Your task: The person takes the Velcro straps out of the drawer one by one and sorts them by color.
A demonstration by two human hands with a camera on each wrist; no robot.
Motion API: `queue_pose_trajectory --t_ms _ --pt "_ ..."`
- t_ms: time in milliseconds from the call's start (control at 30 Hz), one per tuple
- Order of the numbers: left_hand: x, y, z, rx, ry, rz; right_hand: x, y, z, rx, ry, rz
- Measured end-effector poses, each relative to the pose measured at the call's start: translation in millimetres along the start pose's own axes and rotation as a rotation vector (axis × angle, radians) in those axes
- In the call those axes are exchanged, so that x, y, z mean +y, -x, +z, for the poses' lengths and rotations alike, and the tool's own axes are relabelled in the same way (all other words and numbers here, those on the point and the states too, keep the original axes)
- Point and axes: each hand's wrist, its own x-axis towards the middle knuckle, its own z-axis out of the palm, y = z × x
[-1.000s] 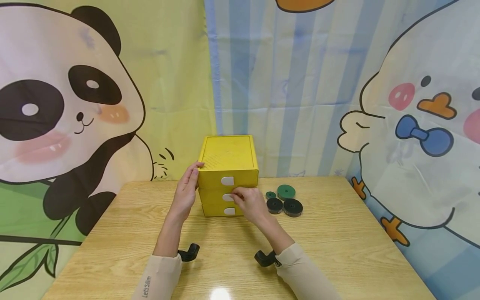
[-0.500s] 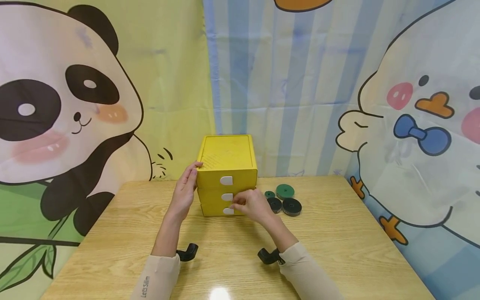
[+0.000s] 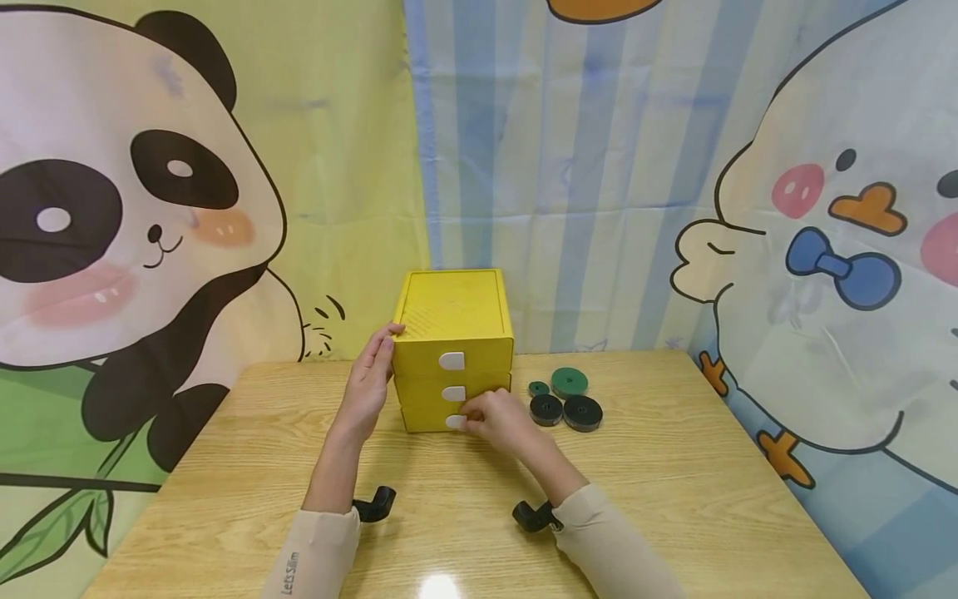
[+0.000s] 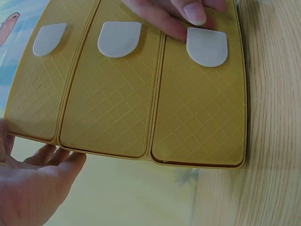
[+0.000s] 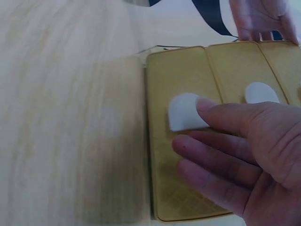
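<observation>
A yellow three-drawer box (image 3: 456, 304) stands on the table, each drawer front bearing a white tab handle. My left hand (image 3: 365, 389) rests against its left side near the top front corner, fingers fairly straight along the wall. At the lowest drawer, my right hand (image 3: 503, 422) pinches the edge of the bottom handle (image 4: 207, 47). In the right wrist view the thumb (image 5: 207, 106) overlaps that handle (image 5: 183, 113), while the other fingers curl beside it against the drawer front. The middle handle (image 3: 453, 393) and top handle (image 3: 452, 361) are untouched. All drawer fronts sit flush.
Right of the box lie a large green roll (image 3: 569, 382), a small green roll (image 3: 539, 389) and two black rolls (image 3: 583, 413). The wooden table (image 3: 674, 499) meets a cartoon-printed curtain (image 3: 599, 208) behind. Black wrist mounts (image 3: 374, 504) hang by both sleeves.
My right hand has moved down from the middle drawer's handle to the bottom one. The left hand stays on the box's side, and the drawers and rolls have not moved.
</observation>
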Motion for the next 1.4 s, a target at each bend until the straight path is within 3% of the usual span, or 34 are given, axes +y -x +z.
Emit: queue_pose_trajectory --t_ms 333,967,1400 --pt "-1.5 -1.7 -0.1 -0.002 0.031 0.007 1 -2 11 0.092 0.023 -0.043" --pt "-2.2 -0.5 -0.1 0.01 0.0 0.001 1 -1 11 0.051 -0.024 -0.03" --pt "-2.5 -0.8 -0.1 0.005 0.003 0.006 -3 -1 9 0.063 0.034 -0.045"
